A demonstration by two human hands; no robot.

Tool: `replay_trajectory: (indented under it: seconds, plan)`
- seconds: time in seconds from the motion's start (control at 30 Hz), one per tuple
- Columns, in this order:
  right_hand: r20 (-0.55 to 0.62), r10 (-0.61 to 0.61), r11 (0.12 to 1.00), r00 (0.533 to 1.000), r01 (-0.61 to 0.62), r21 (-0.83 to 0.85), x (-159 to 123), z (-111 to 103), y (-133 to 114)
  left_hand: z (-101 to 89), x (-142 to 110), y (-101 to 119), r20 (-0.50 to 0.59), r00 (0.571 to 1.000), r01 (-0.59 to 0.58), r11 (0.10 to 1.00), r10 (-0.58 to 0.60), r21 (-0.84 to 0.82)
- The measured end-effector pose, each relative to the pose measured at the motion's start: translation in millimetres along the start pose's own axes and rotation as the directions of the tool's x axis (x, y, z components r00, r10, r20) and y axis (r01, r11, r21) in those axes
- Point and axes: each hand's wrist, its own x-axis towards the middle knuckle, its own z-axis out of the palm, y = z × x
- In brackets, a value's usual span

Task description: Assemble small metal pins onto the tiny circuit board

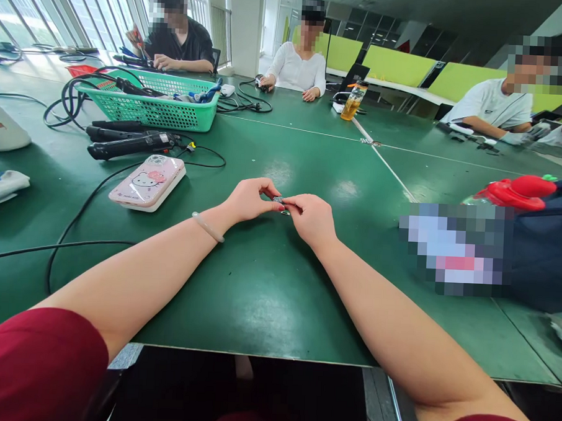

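My left hand and my right hand meet above the middle of the green table. Both pinch a small grey metal part between their fingertips; it is too small to name. A pale bracelet circles my left wrist. Both forearms stretch forward from dark red sleeves. The hands hover just above the tabletop.
A pink phone-like device lies left of my hands, with black tools and cables beyond it. A green basket stands at the back left. An orange drink bottle is further back. A red-capped bottle and dark bag sit right. Three people sit around the table.
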Motion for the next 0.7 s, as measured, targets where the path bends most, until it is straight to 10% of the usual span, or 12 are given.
replay_trajectory:
  seconds: [0.7]
  plan:
    - [-0.02,-0.034,0.999,0.999,0.033,-0.028,-1.9,0.9,-0.5,-0.2,-0.3,1.6,0.006,1.0,-0.022,0.998,0.022,-0.059]
